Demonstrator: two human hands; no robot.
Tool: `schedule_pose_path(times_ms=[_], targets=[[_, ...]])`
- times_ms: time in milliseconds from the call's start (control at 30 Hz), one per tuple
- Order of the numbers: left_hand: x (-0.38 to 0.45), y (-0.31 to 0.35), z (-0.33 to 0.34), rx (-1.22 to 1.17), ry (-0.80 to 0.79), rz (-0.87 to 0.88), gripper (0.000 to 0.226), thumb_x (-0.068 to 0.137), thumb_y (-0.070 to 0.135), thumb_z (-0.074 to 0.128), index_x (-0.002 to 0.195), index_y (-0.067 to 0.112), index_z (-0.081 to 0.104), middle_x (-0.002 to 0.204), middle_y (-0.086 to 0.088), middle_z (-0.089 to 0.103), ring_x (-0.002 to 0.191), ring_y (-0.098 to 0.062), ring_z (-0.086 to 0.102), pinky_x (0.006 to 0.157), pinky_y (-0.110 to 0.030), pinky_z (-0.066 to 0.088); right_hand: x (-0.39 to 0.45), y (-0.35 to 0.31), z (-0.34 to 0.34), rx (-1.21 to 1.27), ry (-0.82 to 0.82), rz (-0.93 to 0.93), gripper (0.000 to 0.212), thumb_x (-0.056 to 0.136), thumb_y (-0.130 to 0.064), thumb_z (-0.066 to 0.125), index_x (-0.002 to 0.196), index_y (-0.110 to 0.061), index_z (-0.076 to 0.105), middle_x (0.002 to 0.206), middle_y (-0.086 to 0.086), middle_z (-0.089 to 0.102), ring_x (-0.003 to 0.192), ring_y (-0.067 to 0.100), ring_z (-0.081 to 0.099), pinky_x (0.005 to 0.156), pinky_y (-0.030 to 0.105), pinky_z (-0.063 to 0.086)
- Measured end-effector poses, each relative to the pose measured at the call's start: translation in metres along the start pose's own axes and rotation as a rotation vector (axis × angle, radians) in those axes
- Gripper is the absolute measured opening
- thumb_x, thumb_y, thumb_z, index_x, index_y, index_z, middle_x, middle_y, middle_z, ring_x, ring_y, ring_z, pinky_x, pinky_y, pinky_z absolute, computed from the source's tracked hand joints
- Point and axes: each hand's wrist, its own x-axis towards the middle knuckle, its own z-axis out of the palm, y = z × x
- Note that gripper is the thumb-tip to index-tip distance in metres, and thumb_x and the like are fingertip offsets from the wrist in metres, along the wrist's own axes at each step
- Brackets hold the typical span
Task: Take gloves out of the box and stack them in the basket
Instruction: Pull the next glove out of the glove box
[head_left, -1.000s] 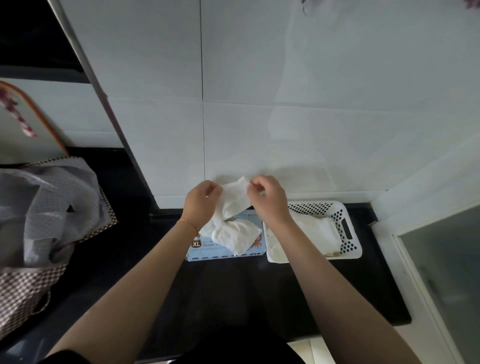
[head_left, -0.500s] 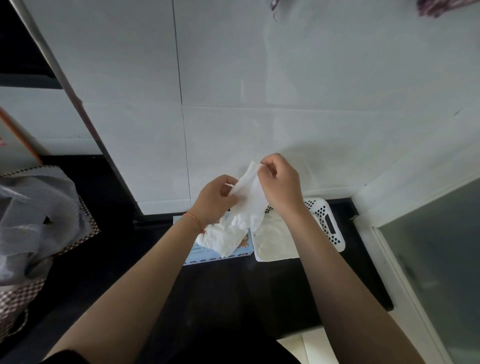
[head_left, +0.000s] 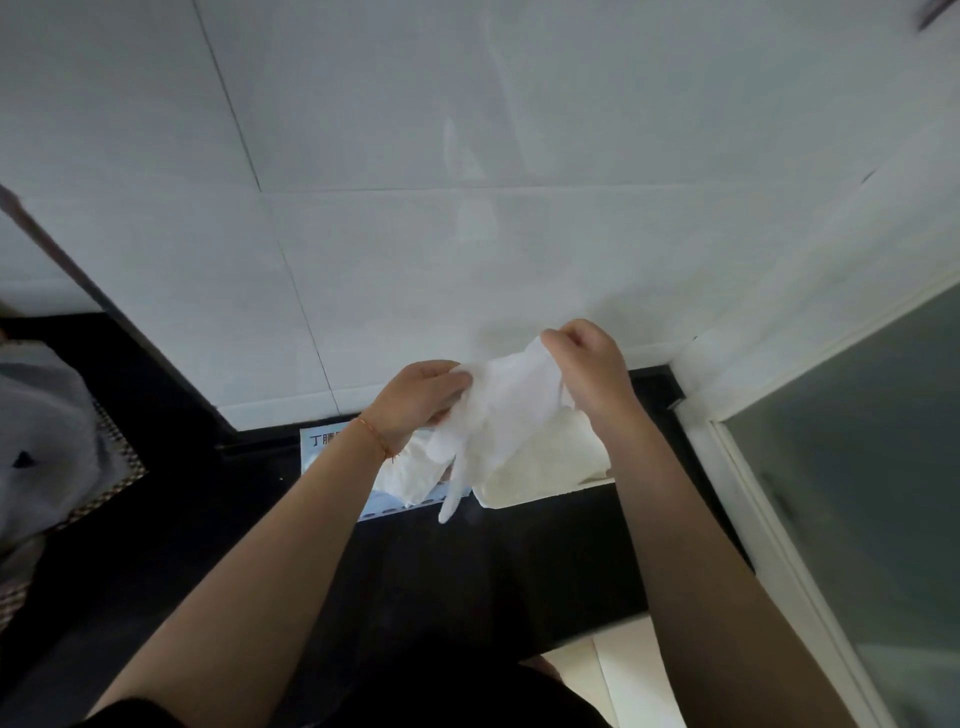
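Note:
A white glove (head_left: 498, 415) hangs stretched between both hands, its fingers dangling down over the counter. My left hand (head_left: 421, 400) pinches the glove's left edge. My right hand (head_left: 592, 371) pinches its upper right corner, a little higher. Below my left wrist lies the blue glove box (head_left: 322, 447), with more white gloves (head_left: 405, 478) bulging out of its opening. Right of the box sits the white basket (head_left: 498, 501), mostly hidden by my right arm, with gloves (head_left: 550, 457) lying flat in it.
The box and basket stand on a black counter (head_left: 467, 571) against a white tiled wall (head_left: 467, 234). A bag with grey cloth (head_left: 47, 441) sits at the far left. A frosted glass panel (head_left: 857, 467) with a white frame stands to the right.
Both hands have lifted the glove clear of the box and carried it right, over the basket. The glove is now spread wider between them. The camera has swung rightward.

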Motion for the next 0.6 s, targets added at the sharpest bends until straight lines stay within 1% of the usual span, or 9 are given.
schedule_pose_path(times_ms=[33,100,200,267,333,400,467,533,600], targets=[[0.002,0.001,0.002,0.012,-0.002,-0.019,0.02,0.096,0.019,0.055,0.078,0.013,0.06,0.059,0.005,0.041,0.053,-0.012,0.037,0.054,-0.021,0.035,0.003,0.006,-0.002,-0.01,-0.006,0.008,0.02,0.09,-0.027,0.056,0.081,-0.009,0.052,0.072,-0.003,0.046,0.062,0.013,0.043,0.056,0.027,0.034],[0.007,-0.002,0.003,0.097,0.009,-0.037,0.018,0.09,0.027,0.057,0.076,0.016,0.061,0.062,0.004,0.043,0.055,-0.014,0.038,0.053,-0.022,0.033,0.004,0.019,-0.002,-0.055,-0.03,0.027,0.023,0.092,-0.032,0.057,0.091,-0.009,0.058,0.081,-0.006,0.055,0.07,0.01,0.051,0.061,0.026,0.037],[0.024,-0.019,0.01,0.389,0.026,-0.07,0.023,0.095,0.023,0.053,0.074,0.015,0.06,0.066,0.004,0.051,0.059,-0.013,0.046,0.054,-0.022,0.037,0.008,0.054,-0.002,-0.143,-0.078,0.097,0.02,0.092,-0.035,0.059,0.093,-0.015,0.059,0.089,-0.007,0.059,0.081,0.01,0.055,0.066,0.026,0.038],[0.036,-0.034,0.018,0.515,0.043,-0.08,0.023,0.096,0.02,0.053,0.083,0.008,0.066,0.074,0.0,0.06,0.068,-0.016,0.053,0.061,-0.024,0.042,0.011,0.08,-0.002,-0.195,-0.139,0.16,0.015,0.093,-0.03,0.058,0.096,-0.016,0.058,0.087,-0.005,0.057,0.079,0.012,0.054,0.063,0.025,0.037],[0.045,-0.044,0.027,0.59,0.068,-0.103,0.023,0.095,0.022,0.053,0.09,0.006,0.068,0.084,-0.007,0.067,0.072,-0.019,0.055,0.065,-0.027,0.044,0.013,0.101,-0.002,-0.244,-0.19,0.207,0.016,0.093,-0.026,0.056,0.105,-0.015,0.058,0.09,-0.006,0.058,0.08,0.01,0.054,0.061,0.023,0.038],[0.055,-0.049,0.034,0.628,0.091,-0.111,0.023,0.095,0.024,0.051,0.091,0.009,0.067,0.09,-0.01,0.069,0.073,-0.02,0.057,0.067,-0.029,0.046,0.017,0.117,-0.005,-0.273,-0.214,0.217,0.021,0.091,-0.024,0.055,0.11,-0.015,0.058,0.095,-0.002,0.06,0.086,0.014,0.058,0.063,0.023,0.04],[0.063,-0.049,0.042,0.67,0.109,-0.096,0.022,0.097,0.027,0.049,0.095,0.014,0.066,0.092,-0.006,0.068,0.079,-0.021,0.058,0.071,-0.03,0.047,0.022,0.127,-0.008,-0.295,-0.213,0.221,0.021,0.09,-0.021,0.053,0.11,-0.016,0.058,0.098,0.001,0.061,0.086,0.015,0.057,0.067,0.025,0.043],[0.074,-0.05,0.049,0.722,0.119,-0.088,0.022,0.099,0.029,0.047,0.104,0.02,0.066,0.099,-0.003,0.067,0.088,-0.022,0.06,0.076,-0.031,0.048,0.03,0.137,-0.014,-0.297,-0.188,0.231,0.018,0.09,-0.019,0.052,0.107,-0.016,0.059,0.096,0.002,0.061,0.081,0.013,0.055,0.07,0.028,0.044],[0.084,-0.054,0.055,0.796,0.1,-0.084,0.027,0.1,0.027,0.043,0.117,0.024,0.064,0.112,-0.002,0.066,0.096,-0.022,0.06,0.082,-0.031,0.049,0.039,0.146,-0.021,-0.306,-0.156,0.232,0.015,0.092,-0.019,0.052,0.106,-0.018,0.058,0.095,0.0,0.061,0.08,0.011,0.054,0.07,0.027,0.045]])
